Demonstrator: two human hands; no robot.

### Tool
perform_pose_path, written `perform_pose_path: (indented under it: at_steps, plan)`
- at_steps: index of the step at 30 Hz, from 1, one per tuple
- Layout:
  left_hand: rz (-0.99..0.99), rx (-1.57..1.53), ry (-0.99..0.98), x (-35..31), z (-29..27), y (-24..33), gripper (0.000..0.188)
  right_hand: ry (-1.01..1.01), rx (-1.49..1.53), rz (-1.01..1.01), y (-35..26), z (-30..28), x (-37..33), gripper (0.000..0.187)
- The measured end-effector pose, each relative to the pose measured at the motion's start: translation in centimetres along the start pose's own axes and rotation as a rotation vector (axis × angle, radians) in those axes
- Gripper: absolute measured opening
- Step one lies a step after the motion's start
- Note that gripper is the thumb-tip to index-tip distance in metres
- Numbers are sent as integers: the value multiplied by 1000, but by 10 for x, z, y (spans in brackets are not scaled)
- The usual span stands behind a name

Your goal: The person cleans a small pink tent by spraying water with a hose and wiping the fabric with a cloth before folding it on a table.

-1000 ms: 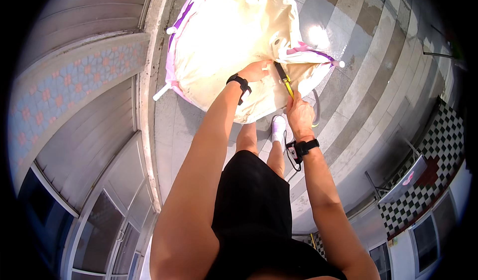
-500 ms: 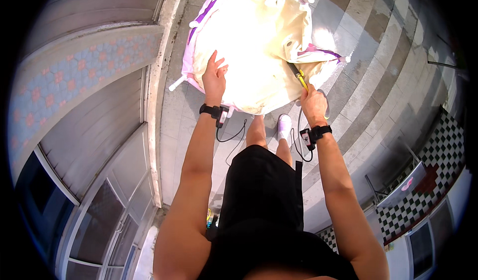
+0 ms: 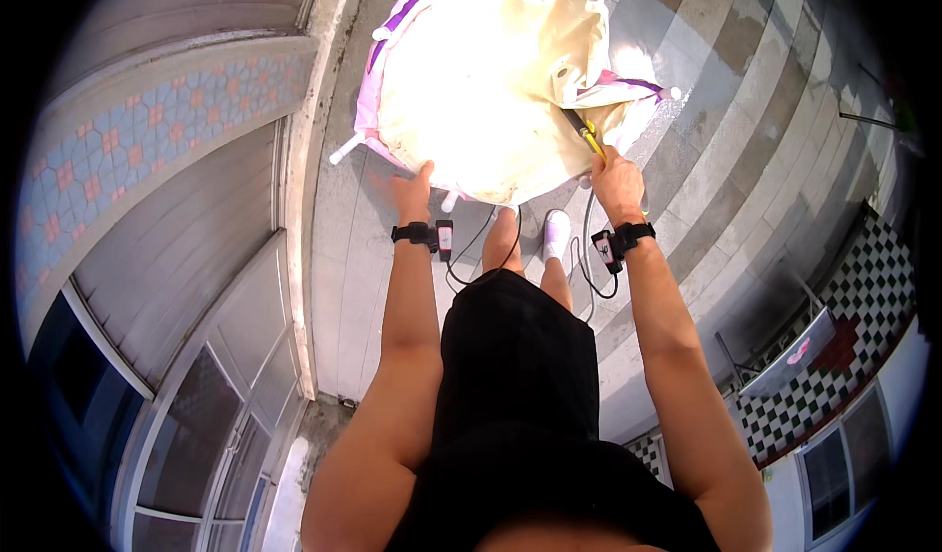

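Note:
In front of my feet stands a folding tub [image 3: 366,101] with pink and purple fabric sides, white poles and a cream lining, its inside glaring in the sun. My right hand [image 3: 616,185] is closed round a yellow-and-black hose nozzle [image 3: 596,142] at the tub's near right rim. The nozzle's dark end points inward over the lining. A hose [image 3: 588,230] hangs below that hand. At the near left rim is my left hand [image 3: 414,195], thumb up beside the fabric and fingers stretched leftward, blurred. Whether it touches the rim I cannot tell.
A wall with patterned tiles [image 3: 147,135] and a glazed door [image 3: 201,424] run along the left. Striped grey paving [image 3: 726,169] lies under the tub, wet in places. A white folding table [image 3: 790,356] stands at the right. Black wrist straps with cables sit on both my wrists.
My left hand has come back from over the tub's inside to its near left rim. The right hand still grips the nozzle in nearly the same place.

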State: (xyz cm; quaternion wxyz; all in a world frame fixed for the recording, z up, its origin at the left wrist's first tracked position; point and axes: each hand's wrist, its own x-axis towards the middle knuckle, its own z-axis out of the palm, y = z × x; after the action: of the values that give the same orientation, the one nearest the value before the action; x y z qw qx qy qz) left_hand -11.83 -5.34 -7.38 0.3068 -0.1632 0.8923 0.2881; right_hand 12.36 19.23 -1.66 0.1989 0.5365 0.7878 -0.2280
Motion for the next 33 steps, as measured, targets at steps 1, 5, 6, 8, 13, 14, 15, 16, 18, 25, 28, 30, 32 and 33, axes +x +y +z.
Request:
perform_pose_path:
  at_steps: [1, 5, 6, 8, 13, 14, 15, 16, 18, 25, 28, 30, 32, 33]
  plan:
    - [-238, -198, -344, -1, -3, -3, 39, 3, 19, -6, 1, -3, 0, 25]
    - [-88, -429, -329, 5, 16, -33, 20, 1, 130, -141, -10, -27, -8, 23]
    - [-60, -449, -342, 2, 19, -26, 18, -12, 145, -162, -16, -39, -12, 23]
    - [-37, -464, -405, -6, 20, -7, 16, -38, 182, -195, -30, -64, -31, 23]
    - [-82, -505, -351, -15, 26, 16, 19, -95, 109, -313, -53, -91, -79, 22]
    - [-93, -521, -339, -14, 27, 18, 18, -112, 89, -309, -57, -96, -88, 21]
    - [-103, -534, -333, -15, 28, 23, 17, -125, 70, -297, -58, -100, -95, 20]
    - [-134, -537, -343, -16, 29, 29, 19, -117, 61, -291, -56, -103, -102, 19]
    - [-200, -541, -359, -18, 30, 37, 24, -106, 37, -251, -55, -118, -114, 18]
    - [-281, -572, -409, -10, 36, 29, 37, 83, -32, -133, -28, -154, -128, 19]
    - [-321, -625, -419, -9, 43, 28, 41, 79, -32, -101, -23, -160, -129, 19]
    - [-336, -700, -471, 5, 48, 15, 43, 69, -44, -127, -33, -158, -133, 19]
    - [-331, -660, -503, 18, 53, 6, 43, 78, -50, -164, -43, -152, -137, 20]
    - [-330, -639, -519, 22, 53, 4, 44, 89, -53, -145, -44, -152, -137, 20]
